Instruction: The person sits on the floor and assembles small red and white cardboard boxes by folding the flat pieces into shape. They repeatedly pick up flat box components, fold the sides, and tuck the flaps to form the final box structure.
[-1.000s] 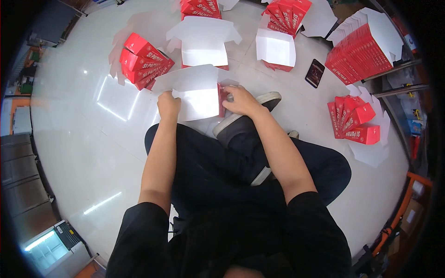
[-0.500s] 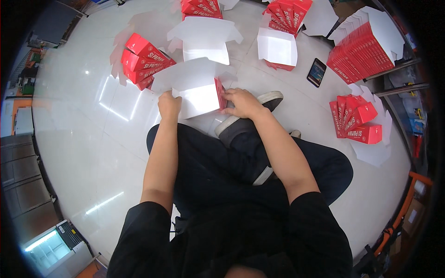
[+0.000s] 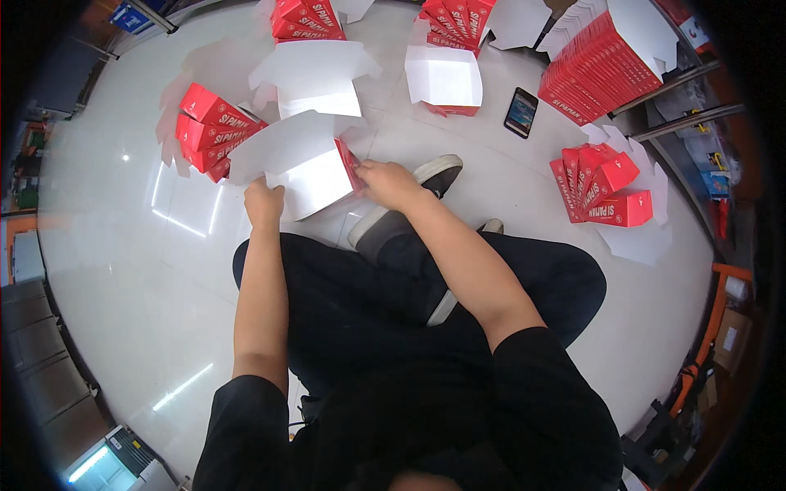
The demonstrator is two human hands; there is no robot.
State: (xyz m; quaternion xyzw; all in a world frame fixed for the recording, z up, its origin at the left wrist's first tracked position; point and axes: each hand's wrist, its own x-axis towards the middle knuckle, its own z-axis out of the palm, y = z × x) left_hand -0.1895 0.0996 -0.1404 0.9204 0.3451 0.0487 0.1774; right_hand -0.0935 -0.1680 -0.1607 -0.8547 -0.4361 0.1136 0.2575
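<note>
A half-folded cardboard box (image 3: 315, 180), white inside and red outside, lies on the floor in front of my crossed legs, its broad white lid flap (image 3: 286, 135) standing up on the far side. My left hand (image 3: 264, 204) is closed on the box's left side, thumb uppermost. At the opposite side, my right hand (image 3: 393, 185) pinches the red side wall (image 3: 348, 166), with the fingertips partly hidden behind it. Just beyond stands another open white box (image 3: 319, 100).
Fanned red boxes (image 3: 209, 131) lie at the left, more red boxes (image 3: 602, 184) at the right. An open box (image 3: 446, 78) and a phone (image 3: 521, 113) lie farther off, near a tall stack of flattened boxes (image 3: 602, 74). My shoe (image 3: 438, 176) is close to my right hand.
The whole view has shifted, so most things appear farther left. The box has turned slightly, and its right wall now leans more. Both hands remain on it.
</note>
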